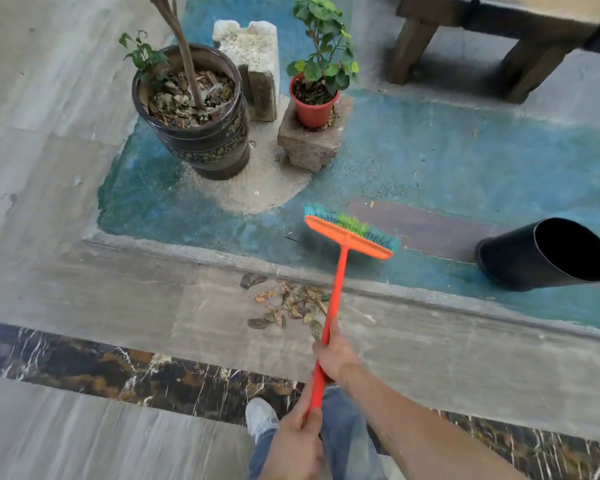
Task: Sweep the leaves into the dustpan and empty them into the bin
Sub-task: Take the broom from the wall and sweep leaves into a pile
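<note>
Both hands closed around the orange broom (340,265) handle

Right hand (333,356) gripping higher, left hand (297,441) lower; dry leaves (288,304) piled on the floor just left of the handle, black bin (541,254) lying tilted well to the right of the broom head

Pots (201,126) beyond, bin (544,254) right; open floor (84,289) left.

Grey stone floor (66,237), blue patch (413,157), wooden bench (499,26).
</note>
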Motion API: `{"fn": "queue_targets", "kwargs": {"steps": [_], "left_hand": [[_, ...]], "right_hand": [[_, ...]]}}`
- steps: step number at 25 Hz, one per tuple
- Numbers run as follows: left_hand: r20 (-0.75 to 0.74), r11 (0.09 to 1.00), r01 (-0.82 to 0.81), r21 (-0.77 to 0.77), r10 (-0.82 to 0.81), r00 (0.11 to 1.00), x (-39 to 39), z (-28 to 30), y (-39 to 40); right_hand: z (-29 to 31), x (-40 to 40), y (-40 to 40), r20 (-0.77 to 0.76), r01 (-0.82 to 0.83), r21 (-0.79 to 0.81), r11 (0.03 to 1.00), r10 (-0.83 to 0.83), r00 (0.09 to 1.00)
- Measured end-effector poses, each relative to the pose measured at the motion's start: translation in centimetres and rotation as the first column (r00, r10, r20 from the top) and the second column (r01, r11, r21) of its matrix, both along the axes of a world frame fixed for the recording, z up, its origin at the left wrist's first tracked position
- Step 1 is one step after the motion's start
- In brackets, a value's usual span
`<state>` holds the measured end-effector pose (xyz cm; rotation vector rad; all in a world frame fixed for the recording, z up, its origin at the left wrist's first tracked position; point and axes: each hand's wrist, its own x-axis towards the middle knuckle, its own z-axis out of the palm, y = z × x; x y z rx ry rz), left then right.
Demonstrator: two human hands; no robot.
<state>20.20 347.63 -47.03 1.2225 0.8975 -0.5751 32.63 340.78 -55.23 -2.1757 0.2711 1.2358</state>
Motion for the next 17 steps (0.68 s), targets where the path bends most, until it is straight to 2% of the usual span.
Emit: {"fn": "queue_targets", "kwargs": {"steps": [2,4,5,8,10,12,14,16,17], "left_hand": [[-0.006,0.999,-0.053,0.004,0.053,0.999,5.0,-2.7,-1.6],[-0.040,1.000,0.007,-0.013,-0.007,0.999,12.7,-5.6,-3.5],[-0.037,0.999,0.036,-0.005,-0.037,0.999,16.0,-6.9,-3.9],[0.020,0.989,0.146,0.028,-0.146,0.989,23.6,-9.7,-4.3],[0.005,0.986,0.167,0.016,-0.167,0.986,27.4,-11.5,-4.5],[0.065,0.981,0.186,-0.048,-0.183,0.981,27.7,-12.9,-3.8],[0.079,0.976,0.214,-0.042,-0.210,0.975,24.8,-12.5,-3.8],[-0.074,0.988,0.124,-0.087,-0.130,0.989,19.5,-10.5,-4.1],[-0.104,0.983,0.171,-0.067,-0.177,0.979,16.0,-9.2,-4.0]], "right_hand": [[-0.9,6.2,-1.3,0.043,0.041,-0.029,0.999,-0.040,0.998],[-2.8,12.7,-2.6,0.076,0.062,-0.056,0.996,-0.058,0.995],[-3.7,15.6,-3.1,0.087,0.122,-0.048,0.991,-0.118,0.989],[-5.5,21.3,-4.6,0.067,0.294,0.034,0.955,-0.295,0.953],[-6.8,23.3,-5.5,0.029,0.377,0.092,0.922,-0.381,0.924],[-7.9,23.9,-5.6,0.015,0.378,0.098,0.921,-0.381,0.924],[-8.1,22.3,-5.5,-0.037,0.341,0.046,0.939,-0.339,0.940],[-7.7,18.4,-5.2,-0.119,0.267,-0.020,0.963,-0.267,0.956],[-7.1,15.6,-5.2,-0.192,0.246,-0.039,0.969,-0.249,0.949]]}}
